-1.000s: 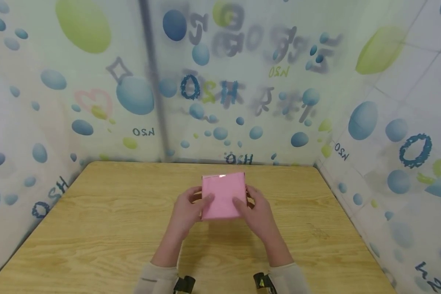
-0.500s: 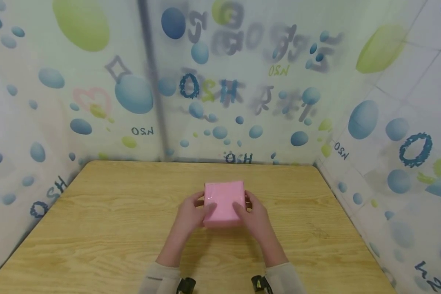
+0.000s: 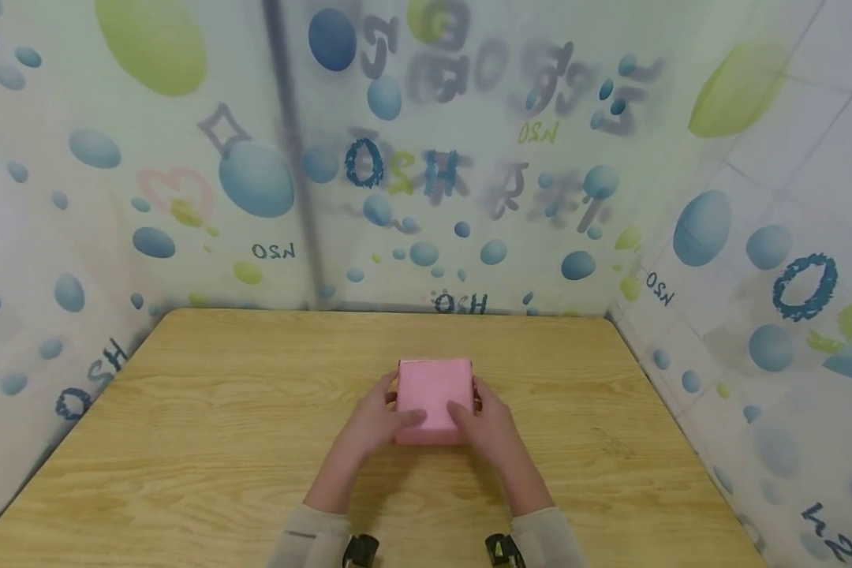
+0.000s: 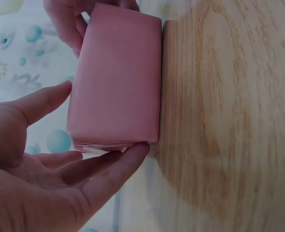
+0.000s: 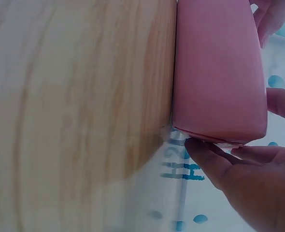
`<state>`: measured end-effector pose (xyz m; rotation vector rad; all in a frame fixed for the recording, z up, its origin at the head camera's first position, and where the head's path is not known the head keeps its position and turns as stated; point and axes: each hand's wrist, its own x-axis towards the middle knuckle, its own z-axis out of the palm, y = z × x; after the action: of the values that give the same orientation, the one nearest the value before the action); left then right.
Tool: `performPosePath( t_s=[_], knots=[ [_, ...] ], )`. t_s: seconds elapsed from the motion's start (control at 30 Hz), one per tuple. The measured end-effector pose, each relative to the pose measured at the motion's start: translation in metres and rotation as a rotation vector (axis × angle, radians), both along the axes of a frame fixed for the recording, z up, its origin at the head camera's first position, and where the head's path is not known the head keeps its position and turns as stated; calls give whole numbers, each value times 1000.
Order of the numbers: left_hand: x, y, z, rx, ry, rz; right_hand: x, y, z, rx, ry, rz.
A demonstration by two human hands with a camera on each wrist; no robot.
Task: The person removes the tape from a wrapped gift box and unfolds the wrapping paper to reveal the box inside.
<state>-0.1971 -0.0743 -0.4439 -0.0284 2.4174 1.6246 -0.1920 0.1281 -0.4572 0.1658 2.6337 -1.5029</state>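
A pink wrapped box (image 3: 435,390) sits on the wooden table in front of me, its near face (image 4: 118,72) smooth in the left wrist view. My left hand (image 3: 371,420) grips its left side, thumb over the top and fingers along the end. On the opposite side my right hand (image 3: 491,418) holds it the same way, as the right wrist view also shows, with the box (image 5: 220,67) between thumb and fingers. Folded wrapping shows at both ends of the box. Parts of the fingers are hidden behind it in the head view.
The wooden table (image 3: 220,410) spreads out on all sides of the box. Its far edge meets a back wall (image 3: 412,229) printed with blue and green drops and letters. A similar wall (image 3: 774,300) rises on the right, and another on the left.
Both hands have brought the pink box down and toward me until it rests level on the table. Earlier it was raised and slightly tilted.
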Motion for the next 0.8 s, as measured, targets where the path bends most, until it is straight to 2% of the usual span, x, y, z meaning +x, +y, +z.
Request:
performPosePath(
  t_s=[0.27,0.8],
  knots=[
    [5,-2,1,-21,-13,-2,1,-1,-3,13,5,42],
    [4,-7,-1,-17,-4,-18,2,1,-1,30,14,57]
  ],
)
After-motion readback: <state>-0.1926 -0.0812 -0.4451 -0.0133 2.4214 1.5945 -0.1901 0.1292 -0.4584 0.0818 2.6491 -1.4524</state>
